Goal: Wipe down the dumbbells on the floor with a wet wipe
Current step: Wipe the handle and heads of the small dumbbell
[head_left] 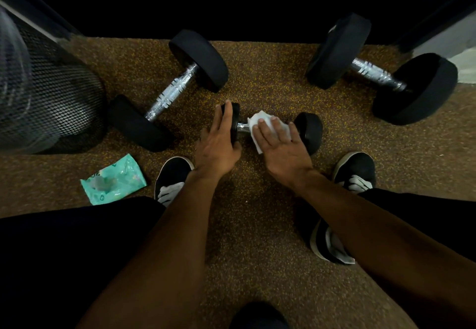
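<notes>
Small dumbbell (270, 129) lies mid-floor, just ahead of the shoes. Left hand (219, 140) is clamped over its left head, steadying it. Right hand (280, 145), fingers flat and spread, presses the white wet wipe (260, 125) onto the handle. Step: wiping the handle, by my reading. Next likely calls for rolling it to reach the underside and heads. Two larger dumbbells (167, 91) (381, 71) wait toward the floor's far edge; wipe packet (113, 180) lies near left.
</notes>
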Available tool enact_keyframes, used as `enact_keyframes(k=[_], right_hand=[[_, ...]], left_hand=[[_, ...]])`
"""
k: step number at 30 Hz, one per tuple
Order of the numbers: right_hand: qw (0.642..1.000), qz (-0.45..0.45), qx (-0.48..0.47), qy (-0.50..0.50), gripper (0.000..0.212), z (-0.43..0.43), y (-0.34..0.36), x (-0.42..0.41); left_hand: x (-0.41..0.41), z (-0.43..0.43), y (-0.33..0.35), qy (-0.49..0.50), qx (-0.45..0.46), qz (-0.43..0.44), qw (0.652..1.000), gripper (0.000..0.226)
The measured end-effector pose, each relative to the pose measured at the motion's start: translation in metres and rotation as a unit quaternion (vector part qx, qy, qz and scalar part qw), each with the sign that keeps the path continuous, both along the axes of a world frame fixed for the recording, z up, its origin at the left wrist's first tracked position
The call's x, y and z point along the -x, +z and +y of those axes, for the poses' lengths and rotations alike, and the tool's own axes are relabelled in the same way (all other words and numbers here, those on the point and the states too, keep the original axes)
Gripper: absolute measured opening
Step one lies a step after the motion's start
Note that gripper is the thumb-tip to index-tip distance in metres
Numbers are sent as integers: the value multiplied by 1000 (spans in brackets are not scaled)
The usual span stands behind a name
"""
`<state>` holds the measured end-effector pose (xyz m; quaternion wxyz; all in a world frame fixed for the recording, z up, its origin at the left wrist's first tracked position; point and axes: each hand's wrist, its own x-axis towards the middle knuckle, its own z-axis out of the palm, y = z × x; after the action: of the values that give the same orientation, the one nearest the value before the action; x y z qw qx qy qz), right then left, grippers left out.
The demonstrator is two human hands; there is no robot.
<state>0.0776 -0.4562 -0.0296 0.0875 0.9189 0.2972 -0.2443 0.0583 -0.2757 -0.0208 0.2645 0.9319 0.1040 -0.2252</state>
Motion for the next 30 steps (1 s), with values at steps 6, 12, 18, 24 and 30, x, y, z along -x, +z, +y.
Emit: enact_keyframes(k=[6, 12, 18, 24, 30], right_hand=[[998, -11, -20, 54, 69, 23, -1, -4], [999, -25, -9, 18, 67, -4, -4, 5], [998, 1, -39, 50, 64, 23, -2, -3], [999, -3, -33, 15, 69, 5, -4, 10], [996, 50, -61, -30, 65, 34, 2, -5]], left_hand=[[7, 2, -8, -20, -5, -14, 1000, 99], [1, -1, 1, -7, -2, 10, 1000, 100], [3, 0, -1, -13, 1, 18, 1000, 101], [2, -3, 0, -6, -5, 14, 1000, 106], [10, -3, -4, -13, -9, -3, 1000, 105]])
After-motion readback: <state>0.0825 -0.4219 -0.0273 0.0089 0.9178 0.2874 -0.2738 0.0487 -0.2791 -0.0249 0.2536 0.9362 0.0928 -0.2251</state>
